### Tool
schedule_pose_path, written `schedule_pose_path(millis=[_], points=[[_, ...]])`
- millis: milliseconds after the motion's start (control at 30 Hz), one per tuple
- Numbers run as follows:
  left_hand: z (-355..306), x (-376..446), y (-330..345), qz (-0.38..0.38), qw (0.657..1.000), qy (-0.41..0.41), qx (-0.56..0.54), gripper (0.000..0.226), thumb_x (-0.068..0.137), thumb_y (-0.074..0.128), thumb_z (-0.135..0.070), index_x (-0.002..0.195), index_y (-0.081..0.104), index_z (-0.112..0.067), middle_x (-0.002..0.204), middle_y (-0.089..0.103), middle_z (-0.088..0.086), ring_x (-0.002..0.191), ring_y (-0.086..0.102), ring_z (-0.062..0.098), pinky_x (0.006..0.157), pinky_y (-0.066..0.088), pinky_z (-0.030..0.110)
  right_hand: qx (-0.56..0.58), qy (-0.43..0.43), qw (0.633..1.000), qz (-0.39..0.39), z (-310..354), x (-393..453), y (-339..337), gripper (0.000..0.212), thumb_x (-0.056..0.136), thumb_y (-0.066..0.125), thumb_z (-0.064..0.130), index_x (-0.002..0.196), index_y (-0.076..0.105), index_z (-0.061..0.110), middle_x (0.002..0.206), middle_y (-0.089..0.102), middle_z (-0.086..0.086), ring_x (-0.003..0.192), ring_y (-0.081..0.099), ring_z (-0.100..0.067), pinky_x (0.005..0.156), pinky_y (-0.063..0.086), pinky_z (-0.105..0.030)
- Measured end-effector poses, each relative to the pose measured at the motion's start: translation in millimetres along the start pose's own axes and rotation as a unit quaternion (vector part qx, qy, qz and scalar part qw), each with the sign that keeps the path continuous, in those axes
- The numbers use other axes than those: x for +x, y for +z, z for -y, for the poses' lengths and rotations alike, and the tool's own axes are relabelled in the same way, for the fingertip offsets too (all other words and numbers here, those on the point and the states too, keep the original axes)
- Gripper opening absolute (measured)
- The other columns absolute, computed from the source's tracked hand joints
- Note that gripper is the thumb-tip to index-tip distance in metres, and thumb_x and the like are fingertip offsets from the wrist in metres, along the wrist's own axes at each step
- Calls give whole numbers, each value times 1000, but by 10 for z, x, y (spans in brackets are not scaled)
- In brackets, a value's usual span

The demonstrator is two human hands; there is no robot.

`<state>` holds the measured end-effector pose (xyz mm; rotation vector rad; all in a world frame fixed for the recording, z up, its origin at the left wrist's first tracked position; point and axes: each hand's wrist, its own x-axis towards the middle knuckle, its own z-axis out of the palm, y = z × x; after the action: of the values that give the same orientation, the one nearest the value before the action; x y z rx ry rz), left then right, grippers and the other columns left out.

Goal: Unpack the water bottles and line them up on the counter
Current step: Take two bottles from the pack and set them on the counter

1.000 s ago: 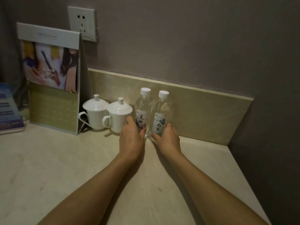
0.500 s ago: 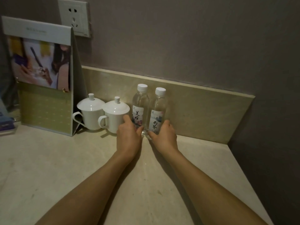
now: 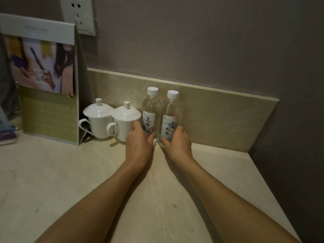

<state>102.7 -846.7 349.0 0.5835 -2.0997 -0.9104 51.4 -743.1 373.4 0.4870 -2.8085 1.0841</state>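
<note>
From my view, two bare forearms reach forward across the pale counter (image 3: 52, 172). My left hand (image 3: 139, 144) curls around the base of the left bottle (image 3: 151, 113); my right hand (image 3: 178, 142) curls around the base of the right bottle (image 3: 171, 116). Both stand upright, side by side against the backsplash (image 3: 219, 116), probably being squared into a row. Two lidded white cups (image 3: 112, 120) sit just left.

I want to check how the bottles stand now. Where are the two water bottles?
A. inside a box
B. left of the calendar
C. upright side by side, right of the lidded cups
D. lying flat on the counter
C: the two water bottles stand upright side by side against the backsplash, right of the lidded cups, one hand at each base.
</note>
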Motion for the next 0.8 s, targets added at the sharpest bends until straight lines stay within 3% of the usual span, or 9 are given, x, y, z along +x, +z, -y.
schedule_pose_path(millis=[233,400,533,667,800], points=[[12,-19,-2,7,1000,-15,-2,28,89,70,-24,100,48,-11,93,69,10,83,66,25,66,50,30,9,9,1000,4,11,-12,15,52,86,68,36,119,41,7,128,53,-16,118,53,-38,86,49,-48],[38,24,-79,14,996,-3,84,33,88,70,-35,98,58,-6,93,70,13,86,67,31,67,52,37,12,10,1000,0,10,-14,20,54,85,69,37,120,40,7,127,53,-15,117,54,-37,85,49,-46],[30,69,-116,62,983,29,167,36,93,61,-42,97,74,-10,92,74,12,85,69,30,73,56,41,12,7,1000,-3,10,-13,30,55,85,69,36,121,40,7,127,53,-15,116,55,-36,86,50,-46],[-5,91,-98,75,969,36,232,38,93,59,-45,99,74,-11,93,72,13,88,68,32,70,53,38,8,-8,1000,-5,-12,-2,27,54,85,69,36,120,42,5,125,55,-16,115,56,-36,83,48,-41],[29,93,-105,88,971,15,222,38,90,64,-45,101,74,-10,97,73,12,91,68,31,75,57,41,4,-17,1000,-2,-27,16,35,54,85,69,36,120,42,5,124,56,-16,113,57,-36,82,47,-37]])
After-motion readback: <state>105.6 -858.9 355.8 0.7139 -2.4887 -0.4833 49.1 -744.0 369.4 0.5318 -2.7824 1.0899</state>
